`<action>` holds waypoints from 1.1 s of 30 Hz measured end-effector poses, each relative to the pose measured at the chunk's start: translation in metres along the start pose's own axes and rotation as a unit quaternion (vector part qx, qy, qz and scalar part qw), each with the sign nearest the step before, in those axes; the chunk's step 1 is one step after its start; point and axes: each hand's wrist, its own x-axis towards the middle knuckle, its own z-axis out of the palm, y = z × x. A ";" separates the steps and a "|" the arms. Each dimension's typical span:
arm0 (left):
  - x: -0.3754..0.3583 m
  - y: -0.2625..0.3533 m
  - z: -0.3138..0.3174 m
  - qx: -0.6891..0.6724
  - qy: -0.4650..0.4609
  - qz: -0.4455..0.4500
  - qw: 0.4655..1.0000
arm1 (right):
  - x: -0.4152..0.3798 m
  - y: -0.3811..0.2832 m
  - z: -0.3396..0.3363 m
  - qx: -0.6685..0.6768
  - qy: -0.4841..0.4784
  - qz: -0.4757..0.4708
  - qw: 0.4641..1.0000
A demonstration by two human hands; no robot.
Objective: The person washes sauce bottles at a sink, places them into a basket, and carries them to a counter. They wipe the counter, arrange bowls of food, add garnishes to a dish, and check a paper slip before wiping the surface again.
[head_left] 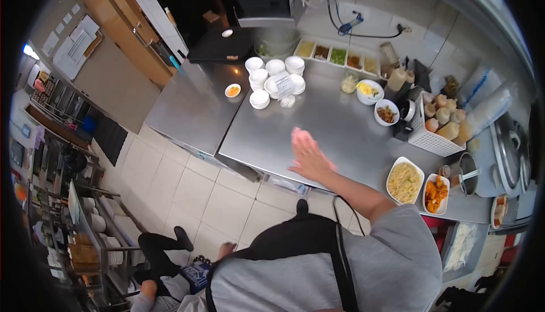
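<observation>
My right hand point(312, 163) reaches over the steel counter point(267, 141), pressing a pink cloth point(302, 139) against its top. The cloth shows around the fingers. Low beside the black apron point(284, 238), a small part of a hand point(227, 249) shows. It seems to be my left hand, hanging away from the counter, with its fingers mostly hidden. Beyond the cloth stand stacks of small white bowls point(275, 66) with a plastic packet point(280, 86) on top. Right of my arm are a dish of fried rice point(405, 180) and a dish of orange-sauced food pieces point(436, 193).
A row of ingredient trays point(338, 56) lines the wall. Two bowls, one of them with brown food point(386, 112), stand near a white basket of sauce bottles point(434, 136). A small orange-filled cup point(233, 90) sits on the left counter. Another person's leg point(159, 246) shows behind me, near a shelf rack point(105, 255).
</observation>
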 end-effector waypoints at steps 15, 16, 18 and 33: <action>0.081 0.068 -0.083 0.038 -0.078 0.120 0.989 | 0.060 0.060 0.046 0.058 -0.030 0.091 0.994; 0.068 0.073 -0.086 -0.002 -0.071 0.044 0.997 | 0.064 0.084 0.036 -0.067 0.008 0.130 0.989; 0.077 0.065 -0.089 0.007 -0.095 0.014 0.995 | 0.092 0.134 0.022 -0.181 0.055 0.180 0.965; 0.144 0.076 -0.184 0.035 -0.154 0.025 0.987 | -0.033 0.145 0.013 -0.243 0.175 0.436 0.849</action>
